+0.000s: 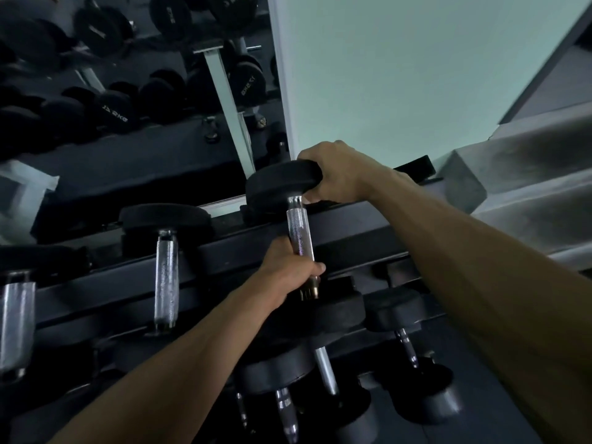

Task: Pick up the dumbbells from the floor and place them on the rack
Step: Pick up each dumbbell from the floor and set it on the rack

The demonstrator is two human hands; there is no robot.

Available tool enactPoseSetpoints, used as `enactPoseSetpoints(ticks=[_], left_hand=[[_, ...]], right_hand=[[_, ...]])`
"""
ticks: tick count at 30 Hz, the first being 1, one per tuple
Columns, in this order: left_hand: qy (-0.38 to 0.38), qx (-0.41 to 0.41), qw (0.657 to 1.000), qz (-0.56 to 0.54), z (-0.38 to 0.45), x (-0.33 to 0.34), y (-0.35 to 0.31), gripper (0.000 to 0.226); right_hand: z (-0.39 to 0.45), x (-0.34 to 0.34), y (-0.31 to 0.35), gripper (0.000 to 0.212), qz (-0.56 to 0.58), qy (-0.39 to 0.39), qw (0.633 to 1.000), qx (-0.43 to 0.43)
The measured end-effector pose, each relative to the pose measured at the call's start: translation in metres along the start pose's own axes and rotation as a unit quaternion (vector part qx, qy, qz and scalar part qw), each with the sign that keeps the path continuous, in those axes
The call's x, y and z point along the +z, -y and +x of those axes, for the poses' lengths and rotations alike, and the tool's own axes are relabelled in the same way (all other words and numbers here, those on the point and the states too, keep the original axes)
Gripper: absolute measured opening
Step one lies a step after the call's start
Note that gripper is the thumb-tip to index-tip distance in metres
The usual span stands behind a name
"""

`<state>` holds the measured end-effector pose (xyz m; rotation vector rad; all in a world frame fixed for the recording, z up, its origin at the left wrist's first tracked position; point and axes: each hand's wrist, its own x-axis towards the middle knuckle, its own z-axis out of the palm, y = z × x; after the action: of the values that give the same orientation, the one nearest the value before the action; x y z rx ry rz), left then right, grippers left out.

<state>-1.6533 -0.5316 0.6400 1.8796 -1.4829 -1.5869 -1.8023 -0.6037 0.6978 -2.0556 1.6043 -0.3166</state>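
Note:
A black dumbbell with a knurled chrome handle lies across the top tier of the dark rack, at its right end. My left hand grips the lower part of the handle. My right hand is curled over the far black head of the same dumbbell. Its near head is partly hidden behind my left wrist. Two more dumbbells lie on the same tier to the left.
Lower tiers hold several smaller dumbbells. A mirror behind the rack reflects other racks with black dumbbells. A pale green wall and grey concrete steps stand to the right.

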Motion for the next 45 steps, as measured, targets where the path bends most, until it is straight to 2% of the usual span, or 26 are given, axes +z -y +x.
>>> enactPoseSetpoints(ticks=[7,11,13,15,17,20,23,26,29,32,36,42,45], left_hand=[[0.011,0.014,1.000,0.007,-0.004,-0.003,0.005,0.030],[0.028,0.031,0.998,0.052,-0.006,-0.010,0.007,0.037],[0.026,0.044,0.995,0.083,-0.009,-0.018,0.008,0.030],[0.012,0.065,0.990,0.121,-0.015,-0.028,0.009,0.023],[-0.006,0.096,0.981,0.167,-0.023,-0.040,0.010,0.029],[-0.004,0.143,0.964,0.225,-0.038,-0.052,0.010,0.047],[0.008,0.188,0.945,0.268,-0.051,-0.061,0.010,0.054],[0.022,0.233,0.917,0.322,-0.065,-0.070,0.017,0.059],[0.038,0.277,0.886,0.370,-0.082,-0.086,0.032,0.061],[0.048,0.328,0.855,0.398,-0.104,-0.105,0.048,0.062],[0.069,0.381,0.818,0.425,-0.138,-0.126,0.076,0.053],[0.140,0.399,0.777,0.466,-0.184,-0.123,0.129,0.053],[0.163,0.406,0.764,0.474,-0.203,-0.109,0.158,0.049]], right_hand=[[-0.005,0.005,0.005,0.030,0.001,-0.010,0.999,0.038],[-0.007,0.005,0.011,0.031,-0.027,-0.008,0.999,0.047],[-0.009,0.003,0.013,0.030,-0.034,-0.011,0.998,0.054],[-0.015,0.000,0.015,0.037,-0.045,-0.014,0.997,0.061],[-0.022,-0.003,0.018,0.049,-0.067,-0.010,0.995,0.068],[-0.039,-0.001,0.028,0.059,-0.090,-0.024,0.991,0.094],[-0.060,0.005,0.047,0.063,-0.102,-0.050,0.987,0.112],[-0.084,0.012,0.073,0.061,-0.118,-0.042,0.984,0.128],[-0.109,0.025,0.101,0.060,-0.123,-0.036,0.979,0.160],[-0.140,0.042,0.135,0.059,-0.129,-0.062,0.970,0.196],[-0.182,0.071,0.179,0.060,-0.130,-0.087,0.959,0.237],[-0.247,0.131,0.212,0.064,-0.109,-0.060,0.946,0.298],[-0.282,0.162,0.217,0.058,-0.076,-0.054,0.941,0.326]])
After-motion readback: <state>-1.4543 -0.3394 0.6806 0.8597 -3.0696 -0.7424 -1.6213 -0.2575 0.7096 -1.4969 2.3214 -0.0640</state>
